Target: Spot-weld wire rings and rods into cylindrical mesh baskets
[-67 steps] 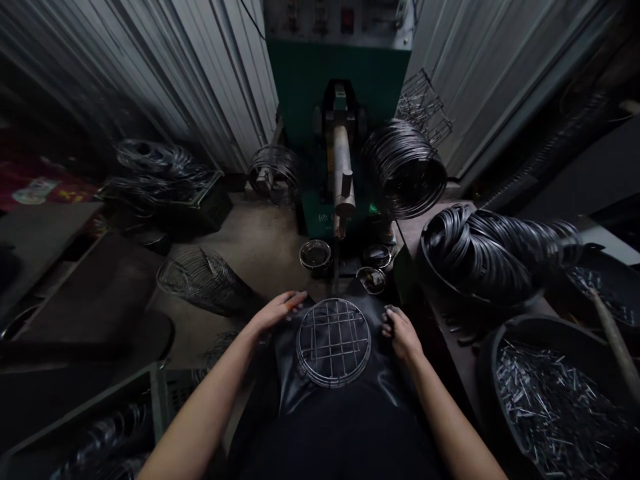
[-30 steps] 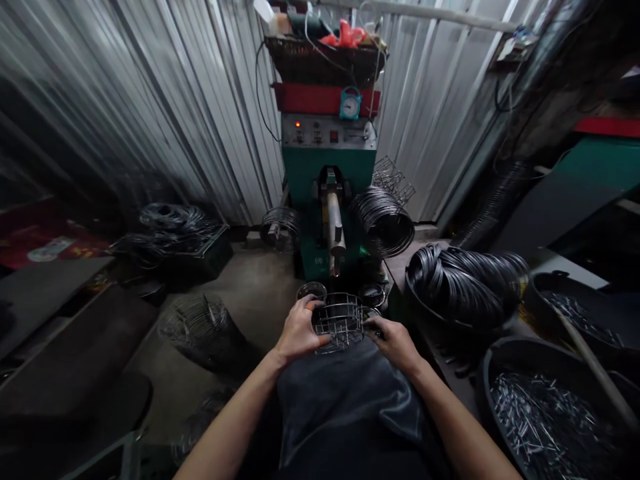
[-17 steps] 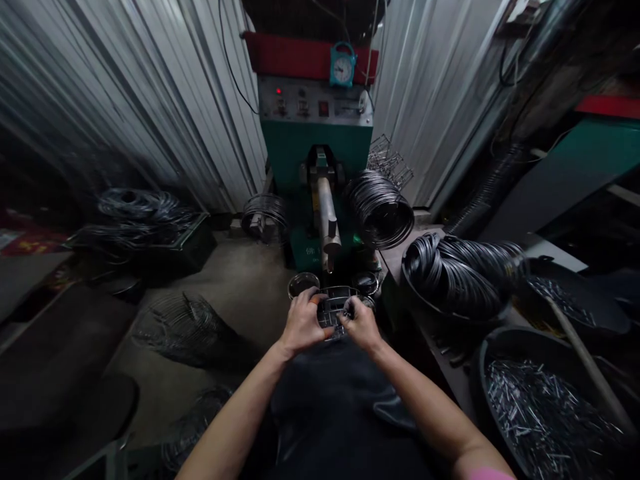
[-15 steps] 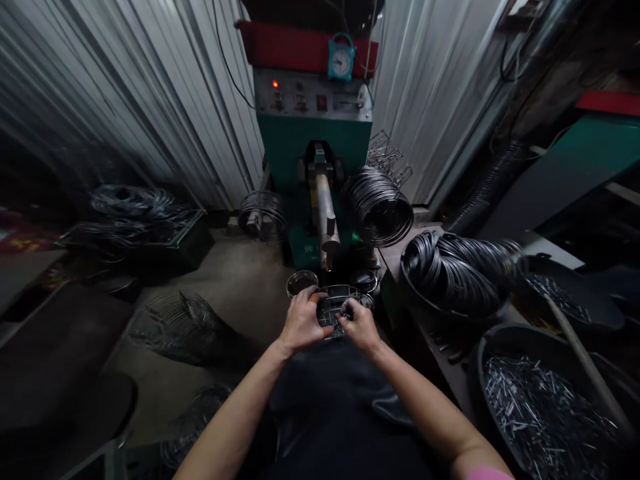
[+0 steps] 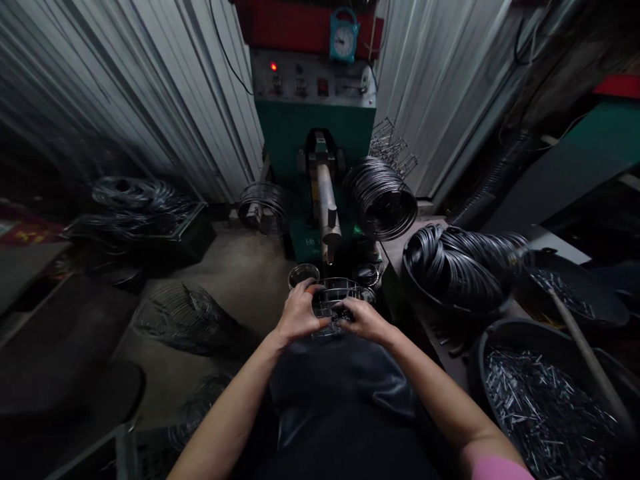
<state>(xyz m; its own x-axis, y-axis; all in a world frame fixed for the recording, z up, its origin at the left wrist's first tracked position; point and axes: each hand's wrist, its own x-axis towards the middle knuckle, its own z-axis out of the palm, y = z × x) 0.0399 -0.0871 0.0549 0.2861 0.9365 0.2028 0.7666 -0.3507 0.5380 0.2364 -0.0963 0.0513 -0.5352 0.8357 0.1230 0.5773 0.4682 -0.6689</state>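
A small round wire basket (image 5: 339, 284) is held low before the machine, just above my lap. My left hand (image 5: 299, 311) grips its left side, thumb toward the near edge and fingers around the rim. My right hand (image 5: 364, 319) is at the near right part of the basket, its fingers drawn together and dark at the tips. Whatever lies between those fingers is hidden. Just beyond the basket, the metal arm (image 5: 327, 200) of the green machine (image 5: 280, 133) points down toward it.
Wire ring coils (image 5: 383, 200) hang right of the machine arm, and a smaller coil (image 5: 263, 208) hangs left. At right stand a tub of wire rings (image 5: 450, 267) and a bin of short wire pieces (image 5: 545, 407). A wire bundle (image 5: 175, 317) lies on the left floor.
My right hand has turned flatter, its fingers now reaching left across the near part of the basket. My left hand keeps its hold. The view has tipped slightly downward.
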